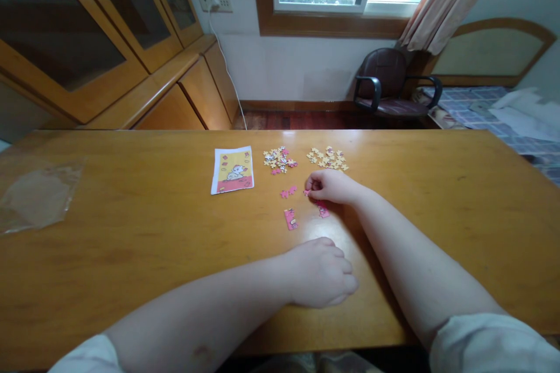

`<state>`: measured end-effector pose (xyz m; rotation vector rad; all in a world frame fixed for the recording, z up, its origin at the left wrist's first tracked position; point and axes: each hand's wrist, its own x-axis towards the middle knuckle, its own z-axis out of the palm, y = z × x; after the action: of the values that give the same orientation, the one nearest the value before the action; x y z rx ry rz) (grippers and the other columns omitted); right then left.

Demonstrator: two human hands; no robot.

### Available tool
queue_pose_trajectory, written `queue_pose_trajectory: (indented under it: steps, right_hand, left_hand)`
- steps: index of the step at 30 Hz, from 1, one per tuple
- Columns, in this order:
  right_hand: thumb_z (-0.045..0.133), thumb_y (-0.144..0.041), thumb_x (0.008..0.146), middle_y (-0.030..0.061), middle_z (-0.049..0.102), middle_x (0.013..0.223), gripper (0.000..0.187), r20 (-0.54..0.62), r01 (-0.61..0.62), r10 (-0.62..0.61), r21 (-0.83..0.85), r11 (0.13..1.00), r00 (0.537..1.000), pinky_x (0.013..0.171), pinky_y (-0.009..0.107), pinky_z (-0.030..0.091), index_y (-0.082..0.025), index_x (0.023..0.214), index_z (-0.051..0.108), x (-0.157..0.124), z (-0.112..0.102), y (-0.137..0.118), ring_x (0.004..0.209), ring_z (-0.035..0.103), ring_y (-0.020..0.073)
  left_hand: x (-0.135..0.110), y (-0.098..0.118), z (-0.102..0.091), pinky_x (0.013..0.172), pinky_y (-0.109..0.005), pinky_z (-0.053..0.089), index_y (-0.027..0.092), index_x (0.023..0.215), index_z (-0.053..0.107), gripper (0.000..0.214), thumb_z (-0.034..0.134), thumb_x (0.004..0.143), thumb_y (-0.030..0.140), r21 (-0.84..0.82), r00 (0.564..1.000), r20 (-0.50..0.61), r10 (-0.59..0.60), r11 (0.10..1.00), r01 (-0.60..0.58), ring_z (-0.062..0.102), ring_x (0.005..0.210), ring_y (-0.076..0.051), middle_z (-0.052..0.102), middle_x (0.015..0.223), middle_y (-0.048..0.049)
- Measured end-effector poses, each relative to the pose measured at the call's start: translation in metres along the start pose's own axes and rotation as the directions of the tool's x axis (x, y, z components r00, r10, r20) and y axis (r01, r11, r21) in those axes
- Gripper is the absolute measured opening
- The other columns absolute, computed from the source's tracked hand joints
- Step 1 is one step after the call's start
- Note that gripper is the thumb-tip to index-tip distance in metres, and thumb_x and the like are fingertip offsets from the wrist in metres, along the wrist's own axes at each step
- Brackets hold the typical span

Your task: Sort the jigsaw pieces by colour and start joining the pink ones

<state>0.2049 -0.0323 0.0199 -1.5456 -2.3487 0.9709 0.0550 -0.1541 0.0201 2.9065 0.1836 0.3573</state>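
Observation:
My right hand reaches out over the wooden table, its fingers pinched on a small pink puzzle piece. Beside it lie a pink piece, a joined pink strip and a loose pink pair. My left hand rests on the table nearer to me, fingers curled under, with nothing visible in it. Two heaps of loose puzzle pieces lie further back. A printed reference picture with a white animal on yellow and pink lies to their left.
A crumpled clear plastic bag lies at the table's left edge. Wooden cabinets with glass doors stand at the left. A dark armchair sits under the window, and a bed with a checked cover is at the right.

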Motion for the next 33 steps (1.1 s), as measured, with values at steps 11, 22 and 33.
queue_pose_trajectory:
  steps: [11,22,33]
  right_hand:
    - [0.067,-0.021,0.067,-0.0001,0.068,0.075,0.009,-0.016,0.025,-0.025,0.019,1.000,1.000,0.060,0.021,0.040,-0.019,0.076,0.065,-0.002,0.000,-0.002,0.064,0.059,0.0111]
    - [0.064,-0.017,0.065,-0.0014,0.068,0.074,0.008,0.028,0.026,-0.029,0.072,0.997,0.999,0.060,0.021,0.041,-0.019,0.073,0.064,-0.004,0.001,-0.003,0.063,0.059,0.0105]
    - [0.062,-0.018,0.069,-0.0006,0.067,0.071,0.015,0.030,0.039,-0.048,0.248,0.968,0.998,0.059,0.021,0.042,-0.016,0.082,0.068,-0.002,0.003,0.002,0.061,0.056,0.0096]
  left_hand:
    - [0.000,0.000,0.001,0.070,-0.032,0.040,0.021,0.075,0.059,0.013,0.052,0.085,0.028,-0.013,1.000,-0.006,-0.007,1.000,0.007,0.056,0.066,-0.015,0.066,0.073,0.0000]
    - [0.000,0.000,0.001,0.071,-0.032,0.041,0.021,0.075,0.060,0.016,0.051,0.086,0.029,-0.019,1.000,0.014,-0.013,1.000,0.013,0.056,0.066,-0.015,0.066,0.073,0.0006]
    - [0.001,-0.015,-0.009,0.080,-0.032,0.045,0.020,0.096,0.057,0.014,0.051,0.084,0.022,-0.359,0.780,-0.248,-0.575,0.802,0.477,0.058,0.088,-0.018,0.064,0.092,-0.0041]
